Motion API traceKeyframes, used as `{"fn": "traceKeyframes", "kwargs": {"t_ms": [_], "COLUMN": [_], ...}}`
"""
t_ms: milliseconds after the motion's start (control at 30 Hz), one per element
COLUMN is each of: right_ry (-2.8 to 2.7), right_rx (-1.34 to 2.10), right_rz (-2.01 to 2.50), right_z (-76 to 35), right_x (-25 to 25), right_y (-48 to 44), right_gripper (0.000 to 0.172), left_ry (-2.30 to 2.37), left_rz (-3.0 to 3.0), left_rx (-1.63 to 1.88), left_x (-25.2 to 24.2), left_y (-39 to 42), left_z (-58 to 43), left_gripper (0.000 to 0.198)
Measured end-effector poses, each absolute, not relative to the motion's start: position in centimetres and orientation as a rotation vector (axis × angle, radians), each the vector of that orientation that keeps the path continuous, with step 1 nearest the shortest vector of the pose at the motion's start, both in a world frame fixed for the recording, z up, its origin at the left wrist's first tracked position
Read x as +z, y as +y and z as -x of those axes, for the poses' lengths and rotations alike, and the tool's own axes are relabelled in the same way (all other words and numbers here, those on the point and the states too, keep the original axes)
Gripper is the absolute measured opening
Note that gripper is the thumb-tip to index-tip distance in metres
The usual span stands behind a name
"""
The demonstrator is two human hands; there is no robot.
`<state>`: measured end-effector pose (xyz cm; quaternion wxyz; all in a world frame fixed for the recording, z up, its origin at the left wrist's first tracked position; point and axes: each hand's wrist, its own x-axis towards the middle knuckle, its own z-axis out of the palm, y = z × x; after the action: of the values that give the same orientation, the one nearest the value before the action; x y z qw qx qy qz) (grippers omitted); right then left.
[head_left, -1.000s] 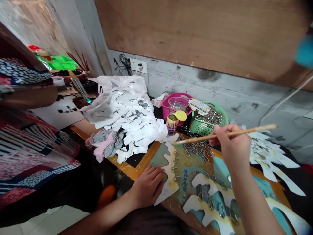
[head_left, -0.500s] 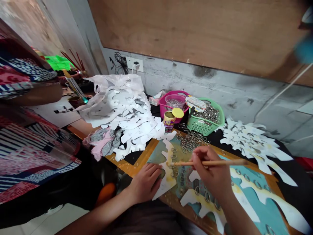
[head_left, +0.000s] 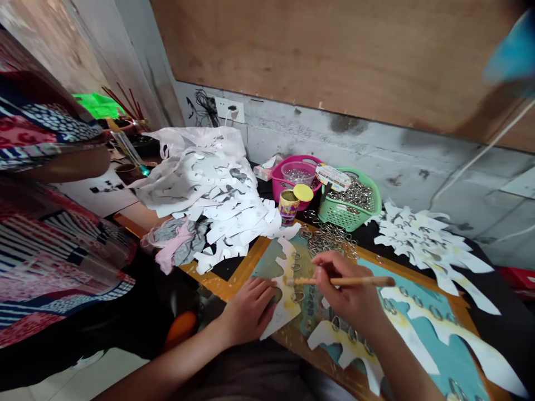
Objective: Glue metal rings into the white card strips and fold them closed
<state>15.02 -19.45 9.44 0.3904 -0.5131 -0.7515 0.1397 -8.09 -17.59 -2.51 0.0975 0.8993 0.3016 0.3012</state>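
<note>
Now the brush (head_left: 359, 281) gripped in the right hand (head_left: 355, 303) has been lowered, maybe onto the paper shape (head_left: 287, 314) pinned by the flat left hand (head_left: 249, 312).

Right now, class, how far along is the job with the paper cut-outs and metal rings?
Done, it seems: ringed cut-outs on the board and a stack at the right. In hand: the left hand pins one cut-out while the right hand works a brush on it. Left: the big heap of plain cut-outs and a basket of rings.
</note>
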Motion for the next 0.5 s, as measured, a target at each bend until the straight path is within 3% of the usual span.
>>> {"fn": "traceKeyframes", "kwargs": {"t_ms": [500], "right_ry": [-1.95], "right_rx": [0.386], "right_rz": [1.244], "right_z": [-15.25], "right_x": [9.89], "right_y": [-20.02], "right_gripper": [0.012], "left_ry": [0.9], "left_rz": [-2.649], "left_rx": [0.857], "left_x": [-2.85], "left_y": [-17.6], "left_z": [8.16], "left_gripper": [0.018]}}
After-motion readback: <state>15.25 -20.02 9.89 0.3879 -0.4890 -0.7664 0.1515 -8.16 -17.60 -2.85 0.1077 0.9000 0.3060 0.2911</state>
